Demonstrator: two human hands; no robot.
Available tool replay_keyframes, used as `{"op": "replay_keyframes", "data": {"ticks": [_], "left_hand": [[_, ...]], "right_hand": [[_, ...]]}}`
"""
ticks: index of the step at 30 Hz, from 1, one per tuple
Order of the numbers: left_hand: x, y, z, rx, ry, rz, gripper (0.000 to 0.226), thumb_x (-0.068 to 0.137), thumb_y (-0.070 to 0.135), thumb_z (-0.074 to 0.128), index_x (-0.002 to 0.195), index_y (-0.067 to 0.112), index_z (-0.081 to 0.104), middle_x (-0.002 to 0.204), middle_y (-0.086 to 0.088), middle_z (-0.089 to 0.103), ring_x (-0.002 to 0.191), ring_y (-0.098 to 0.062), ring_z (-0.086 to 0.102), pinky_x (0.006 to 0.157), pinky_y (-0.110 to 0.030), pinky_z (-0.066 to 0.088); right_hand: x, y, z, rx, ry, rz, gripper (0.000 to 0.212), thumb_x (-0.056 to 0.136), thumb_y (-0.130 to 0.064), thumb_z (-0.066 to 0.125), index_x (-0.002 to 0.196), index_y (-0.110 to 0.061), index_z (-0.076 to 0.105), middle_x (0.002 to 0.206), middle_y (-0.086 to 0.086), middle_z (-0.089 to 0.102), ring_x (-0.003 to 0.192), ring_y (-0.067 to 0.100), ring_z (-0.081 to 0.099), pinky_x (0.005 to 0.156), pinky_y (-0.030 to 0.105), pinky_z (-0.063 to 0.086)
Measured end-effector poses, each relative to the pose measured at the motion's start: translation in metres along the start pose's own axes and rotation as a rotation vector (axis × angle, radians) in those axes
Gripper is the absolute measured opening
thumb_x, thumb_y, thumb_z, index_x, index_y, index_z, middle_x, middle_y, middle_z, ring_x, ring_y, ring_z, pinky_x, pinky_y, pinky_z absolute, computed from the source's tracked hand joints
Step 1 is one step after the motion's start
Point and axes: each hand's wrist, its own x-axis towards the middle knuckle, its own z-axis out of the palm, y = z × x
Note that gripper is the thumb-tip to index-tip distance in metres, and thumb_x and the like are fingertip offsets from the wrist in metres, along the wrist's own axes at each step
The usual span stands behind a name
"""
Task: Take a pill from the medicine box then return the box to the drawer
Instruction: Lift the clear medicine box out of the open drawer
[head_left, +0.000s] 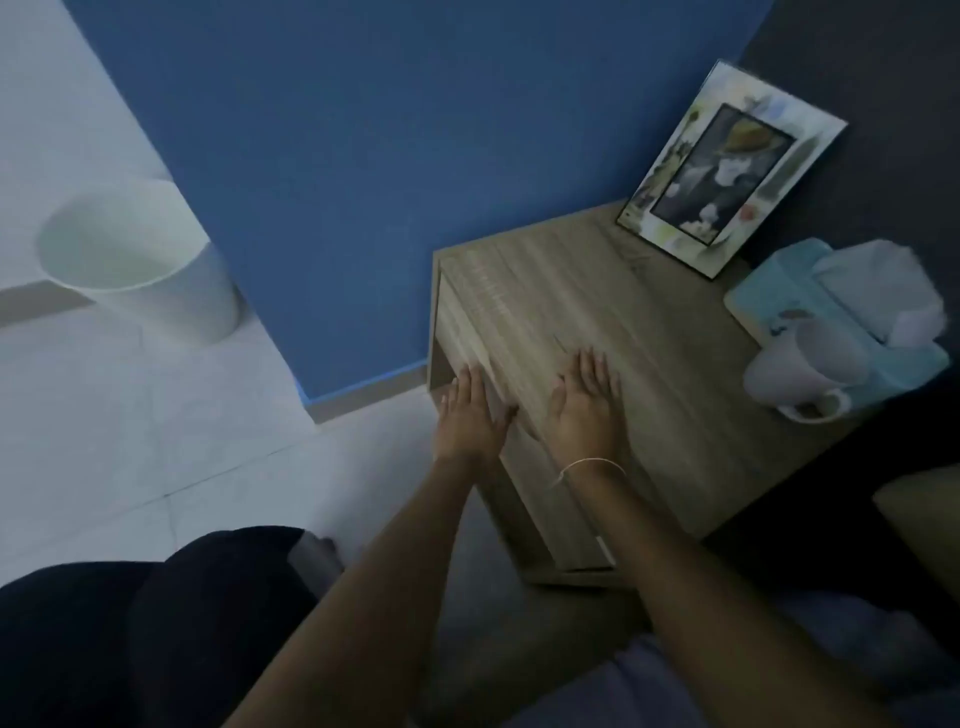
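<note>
1. A white waste bin is seen at far left, standing upright on the pale tiled floor, just beside the blue wall.
2. Dark clothing is noted at the lower left corner, over the person's lap or legs; no detail can be made out.
3. The left hand is laid flat, palm down, at the front edge of the bedside cabinet. Its fingers are extended and held close together, with the thumb spread aside toward the right hand; nothing is gripped. Whether the fingertips rest on the top edge or on the drawer front cannot be told because of blur.
4. The drawer front is seen only as a narrow, blurred face below the cabinet top, and appears closed.
5. The medicine box is not visible anywhere; its place cannot be told.
6. The right hand is laid flat, palm down, on the wooden cabinet top, near the left hand but apart from it. Its fingers are straight and slightly spread, and nothing is held. A thin pale bracelet is worn at its wrist.
7. A picture frame is propped at the cabinet's back corner, tilted against the dark wall.
8. A light blue tissue box with white tissue rising from it stands at the cabinet's right edge.
9. A white mug lies on its side, touching the tissue box, handle toward the viewer.
</note>
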Motion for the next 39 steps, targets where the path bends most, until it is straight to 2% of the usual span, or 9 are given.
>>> {"op": "replay_keyframes", "data": {"ticks": [4,10,16,22,26,31,35,39], "left_hand": [[0.009,0.004,0.004,-0.129,-0.002,-0.017,0.081,0.094,0.044,0.046,0.152,0.01,0.0,0.163,-0.007,0.004,0.15,-0.022,0.007,0.123,-0.042,0.011],[0.002,-0.001,-0.001,-0.218,-0.004,-0.049,0.087,0.091,0.05,0.048,0.153,0.015,-0.002,0.163,-0.004,0.003,0.15,-0.021,0.008,0.121,-0.048,0.014],[-0.011,-0.011,-0.025,-0.226,-0.022,-0.072,0.097,0.089,0.048,0.055,0.151,0.014,-0.012,0.162,-0.006,-0.009,0.15,-0.023,0.002,0.12,-0.053,0.015],[-0.029,-0.022,-0.065,0.026,0.039,-0.033,0.113,0.082,0.037,0.07,0.15,0.012,-0.017,0.159,-0.014,-0.021,0.148,-0.033,-0.013,0.122,-0.047,0.007],[-0.039,-0.025,-0.087,0.316,0.002,0.012,0.108,0.083,0.037,0.069,0.151,0.011,-0.01,0.159,-0.011,-0.022,0.147,-0.031,-0.017,0.123,-0.047,0.003],[-0.053,-0.039,-0.106,0.605,-0.058,0.051,0.087,0.094,0.044,0.048,0.152,0.009,-0.007,0.161,-0.008,-0.014,0.149,-0.024,-0.01,0.123,-0.043,0.004],[-0.062,-0.056,-0.116,0.618,-0.065,0.047,0.066,0.102,0.035,0.029,0.151,0.01,-0.007,0.161,-0.008,-0.014,0.149,-0.022,-0.011,0.123,-0.041,0.004],[-0.072,-0.076,-0.127,0.631,-0.063,0.037,0.062,0.103,0.028,0.027,0.151,0.011,-0.008,0.161,-0.007,-0.015,0.149,-0.022,-0.011,0.122,-0.04,0.004]], "right_hand": [[0.001,0.001,0.002,0.006,0.02,0.004,0.05,0.1,-0.025,0.03,0.145,-0.003,0.036,0.154,0.015,0.035,0.147,0.025,0.024,0.122,0.042,0.016],[0.003,0.004,0.006,0.019,0.043,-0.014,0.05,0.099,-0.024,0.031,0.144,-0.003,0.037,0.154,0.015,0.035,0.147,0.026,0.024,0.122,0.042,0.015],[0.003,0.003,0.005,0.016,0.034,-0.002,0.05,0.1,-0.027,0.029,0.145,-0.005,0.036,0.154,0.013,0.035,0.147,0.025,0.025,0.122,0.039,0.013],[0.002,-0.001,-0.004,-0.003,-0.01,-0.001,0.05,0.1,-0.025,0.029,0.146,-0.006,0.035,0.155,0.012,0.034,0.147,0.024,0.023,0.122,0.04,0.015],[0.002,0.0,-0.005,-0.03,-0.02,-0.012,0.05,0.1,-0.027,0.028,0.146,-0.007,0.035,0.155,0.012,0.034,0.147,0.024,0.025,0.122,0.04,0.015],[0.001,-0.001,-0.004,-0.023,0.002,0.003,0.05,0.1,-0.026,0.029,0.144,-0.006,0.038,0.153,0.013,0.037,0.146,0.025,0.028,0.121,0.041,0.018],[0.0,0.0,-0.005,-0.018,0.012,-0.015,0.05,0.1,-0.028,0.027,0.144,-0.007,0.038,0.154,0.012,0.037,0.146,0.025,0.027,0.121,0.041,0.018],[0.0,-0.002,-0.006,0.004,0.007,-0.012,0.049,0.1,-0.023,0.031,0.144,-0.003,0.038,0.154,0.015,0.036,0.146,0.027,0.025,0.122,0.041,0.015]]}}
